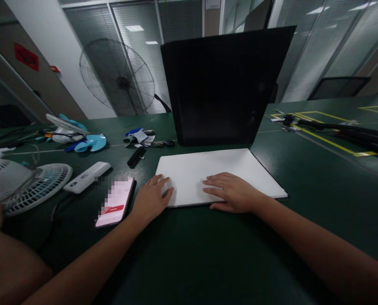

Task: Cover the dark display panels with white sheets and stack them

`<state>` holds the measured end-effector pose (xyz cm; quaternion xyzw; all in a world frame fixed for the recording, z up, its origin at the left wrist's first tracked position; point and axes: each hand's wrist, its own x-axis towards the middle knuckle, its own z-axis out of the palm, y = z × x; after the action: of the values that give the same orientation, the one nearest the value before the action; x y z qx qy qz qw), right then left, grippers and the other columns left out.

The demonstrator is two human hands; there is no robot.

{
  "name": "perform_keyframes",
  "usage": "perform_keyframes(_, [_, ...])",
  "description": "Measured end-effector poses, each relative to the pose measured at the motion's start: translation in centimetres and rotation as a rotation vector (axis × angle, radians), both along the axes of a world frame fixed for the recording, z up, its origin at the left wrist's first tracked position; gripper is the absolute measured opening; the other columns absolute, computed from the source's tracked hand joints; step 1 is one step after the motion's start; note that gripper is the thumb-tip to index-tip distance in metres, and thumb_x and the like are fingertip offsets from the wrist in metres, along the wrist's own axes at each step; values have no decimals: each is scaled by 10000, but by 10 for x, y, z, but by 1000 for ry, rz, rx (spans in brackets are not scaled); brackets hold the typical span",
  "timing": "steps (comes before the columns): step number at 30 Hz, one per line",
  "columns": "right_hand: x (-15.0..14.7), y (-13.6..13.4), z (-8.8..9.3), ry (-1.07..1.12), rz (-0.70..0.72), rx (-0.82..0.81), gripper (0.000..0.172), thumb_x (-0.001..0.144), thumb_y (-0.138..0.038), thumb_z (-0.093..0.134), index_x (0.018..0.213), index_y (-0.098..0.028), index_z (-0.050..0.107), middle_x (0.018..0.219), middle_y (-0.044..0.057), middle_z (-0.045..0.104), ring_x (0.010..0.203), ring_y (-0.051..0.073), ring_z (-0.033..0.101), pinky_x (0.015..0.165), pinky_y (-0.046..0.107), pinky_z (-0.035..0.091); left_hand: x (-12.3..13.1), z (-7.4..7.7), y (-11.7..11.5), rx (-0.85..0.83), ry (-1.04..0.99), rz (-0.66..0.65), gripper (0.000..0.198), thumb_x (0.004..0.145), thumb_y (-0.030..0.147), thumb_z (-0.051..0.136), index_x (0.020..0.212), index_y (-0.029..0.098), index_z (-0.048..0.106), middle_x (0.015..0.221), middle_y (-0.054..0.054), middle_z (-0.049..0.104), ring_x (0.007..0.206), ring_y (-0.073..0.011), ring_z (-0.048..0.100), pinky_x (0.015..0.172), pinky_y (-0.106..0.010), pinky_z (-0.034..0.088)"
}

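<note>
A flat white board or pad [191,169] with a thin dark edge lies on the dark green table [189,254]. At its left edge rests my left hand [152,195], fingers spread, fingertips on the white surface. My right hand [231,190] lies flat over the near edge, its fingers stretched to the left across the white surface. Neither hand grips anything. Just behind the board stands a large black panel [220,89], tilted back; what it is I cannot tell. A phone [117,201] with a lit screen lies left of my left hand.
Left of the phone are a white power-strip-like bar [87,177] and a white fan grille [42,186]. Blue fan blades [92,143] and a small black object [136,156] lie farther back. Another person's arm [11,267] shows at lower left. Black rods [344,129] lie at right.
</note>
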<state>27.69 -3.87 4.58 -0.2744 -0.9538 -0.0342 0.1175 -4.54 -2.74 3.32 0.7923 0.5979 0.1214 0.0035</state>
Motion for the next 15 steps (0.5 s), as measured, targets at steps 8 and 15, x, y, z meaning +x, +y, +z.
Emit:
perform_keyframes(8, [-6, -8, 2, -53, 153, 306, 265, 1033, -323, 478, 1048, -179, 700, 999, 68, 726, 801, 166, 628, 687, 322, 467, -2, 0, 3, 24, -8, -31, 464, 985, 478, 468, 1299, 175, 625, 1423, -154, 585, 1300, -333, 559, 1092, -530, 445])
perform_keyframes(15, [-6, -14, 4, -11, 281, 495, 166, 984, -156, 526, 1013, -167, 689, 972, 71, 736, 774, 159, 652, 590, 300, 467, 5, 22, -8, 140, 45, -181, 337, 998, 433, 460, 976, 213, 714, 1059, -94, 693, 1008, -283, 630, 906, -470, 516])
